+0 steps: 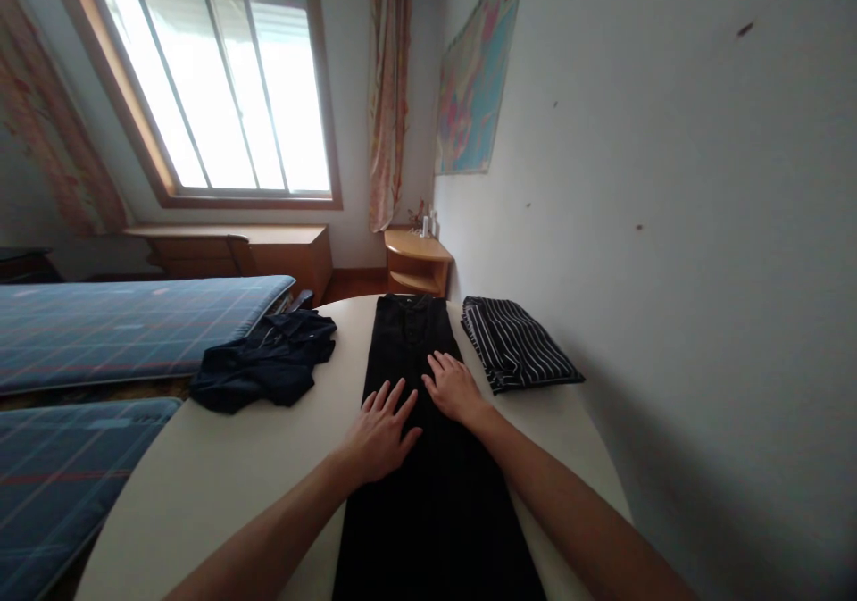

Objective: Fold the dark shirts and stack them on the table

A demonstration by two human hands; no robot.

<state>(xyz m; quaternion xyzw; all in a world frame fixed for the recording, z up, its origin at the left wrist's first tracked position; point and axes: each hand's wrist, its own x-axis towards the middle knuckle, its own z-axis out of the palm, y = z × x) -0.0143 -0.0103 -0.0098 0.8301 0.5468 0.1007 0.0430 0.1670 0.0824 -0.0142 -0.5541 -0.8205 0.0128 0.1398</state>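
A long black garment [435, 503] lies flat in a strip down the middle of the round table, running from its far edge towards me. Details like a seam or placket show at its far end, but I cannot tell what kind of garment it is. My left hand [381, 431] lies palm down over its left side, with the fingers spread. Further up on the right side, my right hand [453, 385] also rests palm down on the fabric, fingers stretched out. Just beyond the right hand lies a folded black-and-white striped cloth [519, 344].
The white table [254, 485] has a crumpled dark navy garment [264, 360] at its left edge. Mattresses with blue plaid covers [134, 324] stand to the left. A wall [703, 315] rises close on the right. A small corner shelf [419, 248] and a desk [268, 237] are behind.
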